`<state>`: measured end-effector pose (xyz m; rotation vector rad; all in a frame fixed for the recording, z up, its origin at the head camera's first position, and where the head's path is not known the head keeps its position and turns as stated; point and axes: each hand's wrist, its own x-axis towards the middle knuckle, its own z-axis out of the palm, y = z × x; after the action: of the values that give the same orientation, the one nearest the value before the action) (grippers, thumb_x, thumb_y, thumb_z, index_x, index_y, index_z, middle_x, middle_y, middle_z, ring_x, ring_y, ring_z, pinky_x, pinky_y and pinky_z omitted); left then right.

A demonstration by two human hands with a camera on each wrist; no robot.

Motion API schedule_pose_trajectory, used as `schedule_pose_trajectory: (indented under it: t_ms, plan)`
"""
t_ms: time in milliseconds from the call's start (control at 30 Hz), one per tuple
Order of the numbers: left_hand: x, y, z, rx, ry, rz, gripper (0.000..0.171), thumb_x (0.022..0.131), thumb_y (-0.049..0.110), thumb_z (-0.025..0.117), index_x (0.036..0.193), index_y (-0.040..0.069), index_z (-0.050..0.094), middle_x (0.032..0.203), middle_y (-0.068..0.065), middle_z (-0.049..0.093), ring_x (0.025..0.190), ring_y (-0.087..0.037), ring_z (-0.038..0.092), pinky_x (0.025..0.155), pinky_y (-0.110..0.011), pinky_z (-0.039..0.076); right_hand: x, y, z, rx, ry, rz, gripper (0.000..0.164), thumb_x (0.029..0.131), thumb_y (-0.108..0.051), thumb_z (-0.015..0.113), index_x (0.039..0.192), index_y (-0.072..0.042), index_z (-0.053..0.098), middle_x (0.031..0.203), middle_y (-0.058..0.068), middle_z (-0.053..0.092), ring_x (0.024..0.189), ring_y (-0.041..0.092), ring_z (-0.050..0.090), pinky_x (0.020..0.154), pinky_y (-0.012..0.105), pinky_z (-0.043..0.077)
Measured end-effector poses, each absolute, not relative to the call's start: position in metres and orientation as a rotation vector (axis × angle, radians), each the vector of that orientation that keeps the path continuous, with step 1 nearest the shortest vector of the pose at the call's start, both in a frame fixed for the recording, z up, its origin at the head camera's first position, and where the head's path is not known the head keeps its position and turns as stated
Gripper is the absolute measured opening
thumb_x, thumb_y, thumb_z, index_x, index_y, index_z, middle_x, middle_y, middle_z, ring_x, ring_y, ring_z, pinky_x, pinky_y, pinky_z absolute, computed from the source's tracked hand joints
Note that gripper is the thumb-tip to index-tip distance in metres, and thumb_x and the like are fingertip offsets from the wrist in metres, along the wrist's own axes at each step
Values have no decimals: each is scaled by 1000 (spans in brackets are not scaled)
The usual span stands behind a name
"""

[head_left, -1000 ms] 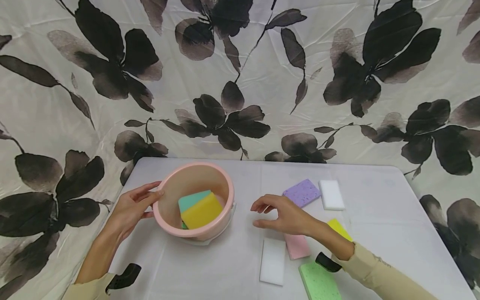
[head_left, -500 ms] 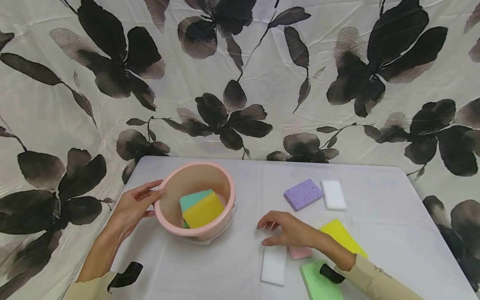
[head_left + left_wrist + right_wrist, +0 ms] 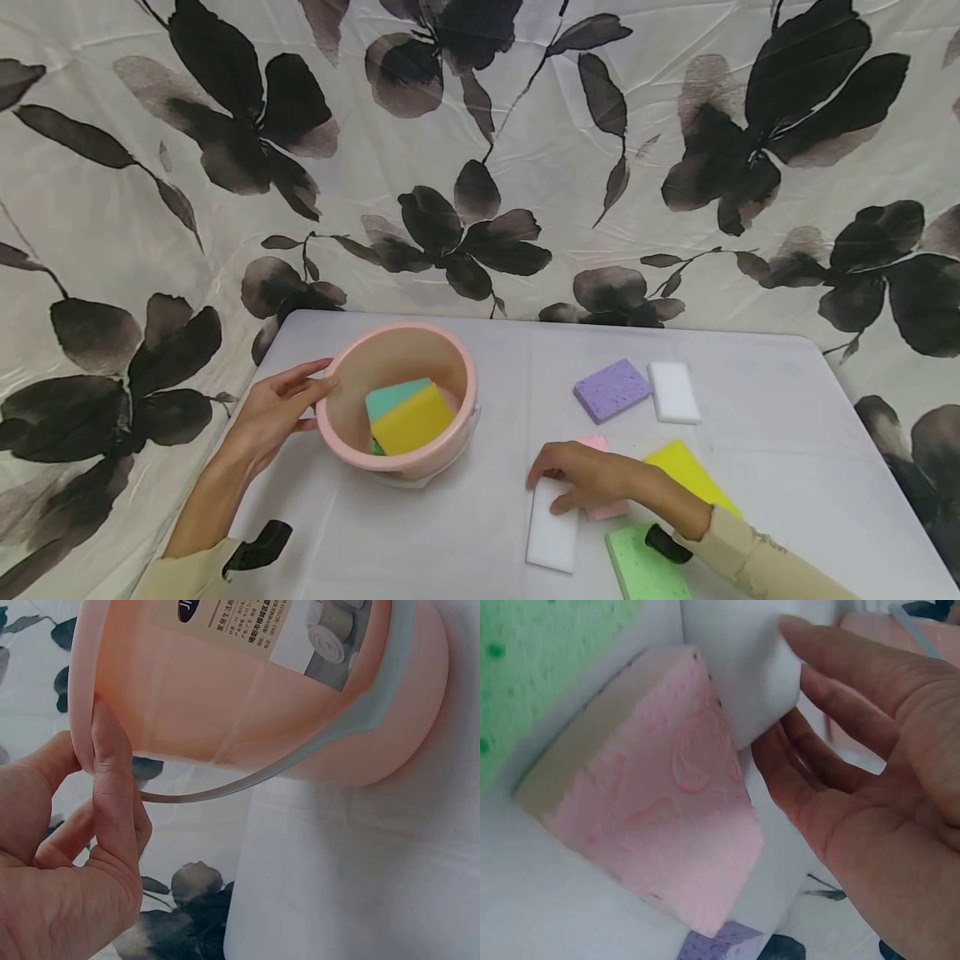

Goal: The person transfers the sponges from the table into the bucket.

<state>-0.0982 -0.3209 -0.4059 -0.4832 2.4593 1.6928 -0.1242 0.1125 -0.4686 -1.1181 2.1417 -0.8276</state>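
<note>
My left hand (image 3: 277, 412) pinches the rim of a pink bucket (image 3: 397, 354), thumb over the edge, with the other fingers outside. Inside the bucket lie a yellow sponge (image 3: 414, 421) and a teal sponge (image 3: 390, 396); something green shows beneath them. The left wrist view gives the bucket's outer wall (image 3: 225, 712), a paper label and the pale handle (image 3: 225, 789). My right hand (image 3: 585, 473) pinches the far end of a long white sponge (image 3: 551, 533), thumb on its top face, fingers at its edge. Beside it lies an embossed pink sponge (image 3: 660, 780), partly hidden by the hand in the head view.
A green sponge (image 3: 645, 567) and a bright yellow sponge (image 3: 690, 475) lie around the right forearm. Farther back sit a purple sponge (image 3: 611, 390) and a small white sponge (image 3: 673, 392). A floral cloth (image 3: 480, 83) hangs behind the white-covered table (image 3: 360, 542).
My right hand has come down toward me, from near the purple sponge onto the white sponge, and its fingers have closed there. My left hand keeps its hold on the bucket.
</note>
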Motion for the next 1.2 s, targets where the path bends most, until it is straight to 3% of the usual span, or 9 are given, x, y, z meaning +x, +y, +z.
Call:
schedule_pose_trajectory:
  t_ms: [133, 300, 500, 767, 1200]
  plan:
    - [-98, -321, -404, -457, 2438, 1732, 69, 99, 37, 71, 155, 6, 45, 107, 3, 68, 87, -5, 70, 75, -27, 62, -127, 109, -465, -1181, 2161, -708, 31, 87, -6, 81, 117, -8, 72, 118, 0, 64, 105, 9, 55, 98, 27, 49]
    - [-99, -321, -404, -456, 2422, 1738, 69, 98, 37, 71, 155, 6, 45, 105, 4, 68, 87, -6, 70, 74, -28, 62, -131, 106, -459, -1258, 2154, -642, 28, 84, -6, 83, 110, -9, 71, 104, -5, 60, 92, 8, 52, 85, 22, 49]
    - [-99, -321, -405, -461, 2419, 1730, 70, 98, 37, 71, 155, 6, 45, 106, 2, 68, 87, -6, 69, 74, -27, 62, -135, 104, -445, -1274, 2115, -592, 26, 82, -7, 85, 103, -12, 71, 96, -12, 62, 90, 6, 56, 83, 21, 52]
    - [-99, -322, -405, -460, 2428, 1729, 70, 98, 37, 71, 155, 7, 45, 109, 0, 68, 89, -7, 70, 74, -27, 62, -140, 108, -429, -1323, 2035, -624, 21, 80, -6, 87, 97, -13, 77, 90, -9, 64, 84, 3, 58, 76, 17, 55]
    - [-98, -320, -403, -447, 2457, 1701, 69, 98, 39, 71, 154, 6, 46, 110, -1, 69, 88, -7, 70, 75, -27, 62, -146, 111, -414, -1286, 1901, -865, 22, 82, -11, 87, 100, -11, 76, 96, -8, 67, 89, 2, 60, 77, 23, 59]
